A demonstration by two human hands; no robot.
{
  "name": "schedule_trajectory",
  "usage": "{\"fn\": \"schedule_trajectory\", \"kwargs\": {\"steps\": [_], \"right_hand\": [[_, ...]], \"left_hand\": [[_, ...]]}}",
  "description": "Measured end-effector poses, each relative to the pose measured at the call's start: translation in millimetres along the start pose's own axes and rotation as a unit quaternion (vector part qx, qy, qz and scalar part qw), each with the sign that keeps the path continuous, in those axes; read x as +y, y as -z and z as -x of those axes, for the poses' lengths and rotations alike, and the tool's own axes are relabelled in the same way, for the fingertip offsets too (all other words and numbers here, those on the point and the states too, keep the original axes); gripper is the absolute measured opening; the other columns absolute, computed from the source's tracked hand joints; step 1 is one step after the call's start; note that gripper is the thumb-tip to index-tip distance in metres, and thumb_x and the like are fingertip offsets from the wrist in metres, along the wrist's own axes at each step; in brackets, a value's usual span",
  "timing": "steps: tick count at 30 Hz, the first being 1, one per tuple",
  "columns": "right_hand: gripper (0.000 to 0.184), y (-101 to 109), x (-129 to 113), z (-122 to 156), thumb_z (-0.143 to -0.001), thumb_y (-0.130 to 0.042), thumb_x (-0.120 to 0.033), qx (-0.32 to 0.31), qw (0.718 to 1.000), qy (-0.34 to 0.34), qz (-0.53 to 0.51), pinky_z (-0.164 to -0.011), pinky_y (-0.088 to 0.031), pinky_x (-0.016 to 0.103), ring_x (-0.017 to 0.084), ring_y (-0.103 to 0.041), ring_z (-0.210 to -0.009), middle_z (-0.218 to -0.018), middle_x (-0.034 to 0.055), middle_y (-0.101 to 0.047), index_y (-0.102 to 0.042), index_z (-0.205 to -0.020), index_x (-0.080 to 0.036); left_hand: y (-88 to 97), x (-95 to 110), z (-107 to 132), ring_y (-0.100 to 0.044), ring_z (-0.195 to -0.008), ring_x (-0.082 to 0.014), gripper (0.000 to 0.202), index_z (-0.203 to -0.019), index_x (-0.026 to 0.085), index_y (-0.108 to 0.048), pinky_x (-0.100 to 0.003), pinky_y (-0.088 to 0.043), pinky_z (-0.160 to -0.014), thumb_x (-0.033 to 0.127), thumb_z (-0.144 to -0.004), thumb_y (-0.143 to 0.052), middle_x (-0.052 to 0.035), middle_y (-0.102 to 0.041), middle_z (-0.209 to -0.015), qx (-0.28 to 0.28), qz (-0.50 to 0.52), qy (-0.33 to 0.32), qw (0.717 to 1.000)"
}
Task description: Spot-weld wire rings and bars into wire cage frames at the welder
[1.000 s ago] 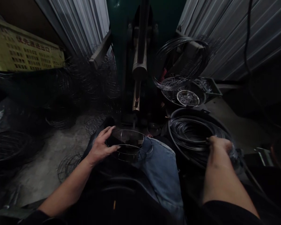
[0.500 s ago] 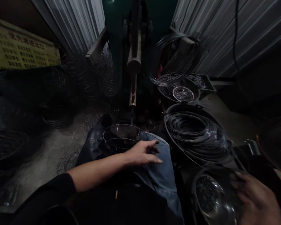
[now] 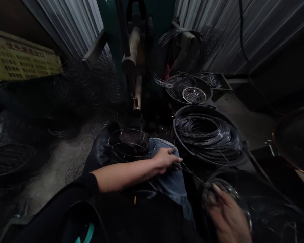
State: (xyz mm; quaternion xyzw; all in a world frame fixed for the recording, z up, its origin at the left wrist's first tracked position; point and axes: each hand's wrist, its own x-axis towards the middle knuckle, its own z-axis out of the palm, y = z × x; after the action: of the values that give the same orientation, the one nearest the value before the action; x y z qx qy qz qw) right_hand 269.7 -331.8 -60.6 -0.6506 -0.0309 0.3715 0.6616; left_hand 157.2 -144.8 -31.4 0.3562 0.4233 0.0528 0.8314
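Observation:
A thin wire (image 3: 194,174) runs from the fingertips of my left hand (image 3: 166,159) down to the right, to my right hand (image 3: 226,211). My left hand is closed on one end of it, above my jeans-clad knee. My right hand pinches the wire over a shiny round bowl (image 3: 229,186), which it partly covers. A wire frame of two hoops joined by short struts (image 3: 131,145) sits between my knees, just beyond my left forearm. In front of it is a machine with a copper-coloured electrode (image 3: 137,103) pointing down.
A tub with coiled wire hoops (image 3: 205,131) stands right of my knee. Behind it is a bowl of small metal pieces (image 3: 194,95), with a wire coil (image 3: 158,44) hanging above. A yellow crate (image 3: 25,59) and tangled wire frames are on the left. A round guard (image 3: 294,145) stands far right.
My right hand has come left and now grips a thin wire. My left hand has shifted slightly right, and its spread fingers have closed on the wire's end. The view has turned slightly.

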Motion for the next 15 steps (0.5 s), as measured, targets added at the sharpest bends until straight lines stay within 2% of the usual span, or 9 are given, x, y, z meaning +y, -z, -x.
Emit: {"fn": "schedule_trajectory", "kwargs": {"steps": [2, 4, 8, 10, 12, 13, 15], "right_hand": [[0.029, -11, -4, 3, -0.054, -0.078, -0.029, 0.013, 0.998, -0.045, -0.051, -0.045, -0.051, 0.025, 0.012, -0.055, -0.047, -0.063, -0.0029, -0.062, -0.058, -0.073, -0.021], [0.035, -10, -10, 5, -0.049, -0.080, -0.024, 0.029, 0.993, -0.080, -0.078, -0.047, -0.053, 0.024, 0.012, -0.056, -0.048, -0.066, -0.0031, -0.064, -0.060, -0.077, -0.019], [0.046, 15, -17, 10, -0.043, -0.082, -0.016, 0.075, 0.979, -0.157, -0.108, -0.055, -0.057, 0.024, 0.014, -0.064, -0.059, -0.075, -0.0029, -0.068, -0.061, -0.084, -0.018], [0.046, 29, -15, 11, -0.046, -0.081, -0.016, 0.066, 0.978, -0.179, -0.088, -0.057, -0.058, 0.026, 0.017, -0.067, -0.066, -0.080, -0.0018, -0.070, -0.062, -0.088, -0.019], [0.039, 38, -10, 10, -0.051, -0.080, -0.019, 0.030, 0.980, -0.191, -0.056, -0.057, -0.058, 0.028, 0.019, -0.068, -0.069, -0.081, -0.0001, -0.070, -0.064, -0.085, -0.019], [0.034, 39, -8, 8, -0.052, -0.080, -0.020, 0.008, 0.981, -0.189, -0.040, -0.057, -0.058, 0.030, 0.021, -0.068, -0.068, -0.080, 0.0009, -0.070, -0.064, -0.082, -0.019], [0.027, 39, -5, 0, -0.054, -0.079, -0.022, -0.025, 0.989, -0.142, -0.020, -0.055, -0.058, 0.032, 0.022, -0.067, -0.064, -0.076, 0.0029, -0.068, -0.065, -0.077, -0.019]], "left_hand": [[-1.3, 0, -1, -0.060, -0.047, -0.0124, 0.021, -0.088, 0.012, -0.052, -0.020, -0.044, -0.046, 0.007, -0.074, -0.067, 0.0026, -0.057, -0.057, 0.009, -0.007, -0.005, 1.000], [-2.9, 4, -6, -0.061, -0.049, -0.0119, 0.016, -0.078, 0.012, -0.051, -0.021, -0.046, -0.050, 0.011, -0.076, -0.067, 0.0014, -0.057, -0.059, 0.018, 0.021, -0.012, 1.000], [-6.3, 21, -23, -0.063, -0.056, -0.0111, 0.012, -0.076, 0.013, -0.049, -0.025, -0.051, -0.060, 0.012, -0.085, -0.056, 0.0002, -0.058, -0.065, 0.027, 0.069, -0.020, 0.997], [-7.3, 27, -29, -0.062, -0.053, -0.0110, 0.008, -0.081, 0.013, -0.050, -0.025, -0.050, -0.061, 0.010, -0.088, -0.051, 0.0007, -0.057, -0.063, 0.031, 0.072, -0.013, 0.997], [-6.1, 30, -29, -0.060, -0.048, -0.0106, 0.006, -0.091, 0.012, -0.052, -0.024, -0.048, -0.058, 0.008, -0.087, -0.050, 0.0023, -0.056, -0.060, 0.036, 0.071, -0.007, 0.997], [-4.1, 30, -26, -0.059, -0.046, -0.0104, 0.013, -0.098, 0.012, -0.052, -0.023, -0.047, -0.056, 0.006, -0.086, -0.051, 0.0028, -0.057, -0.059, 0.038, 0.070, -0.007, 0.997], [3.4, 30, -13, -0.060, -0.046, -0.0103, 0.031, -0.114, 0.011, -0.050, -0.022, -0.046, -0.055, 0.003, -0.083, -0.052, 0.0027, -0.059, -0.061, 0.040, 0.071, -0.016, 0.997]]}}
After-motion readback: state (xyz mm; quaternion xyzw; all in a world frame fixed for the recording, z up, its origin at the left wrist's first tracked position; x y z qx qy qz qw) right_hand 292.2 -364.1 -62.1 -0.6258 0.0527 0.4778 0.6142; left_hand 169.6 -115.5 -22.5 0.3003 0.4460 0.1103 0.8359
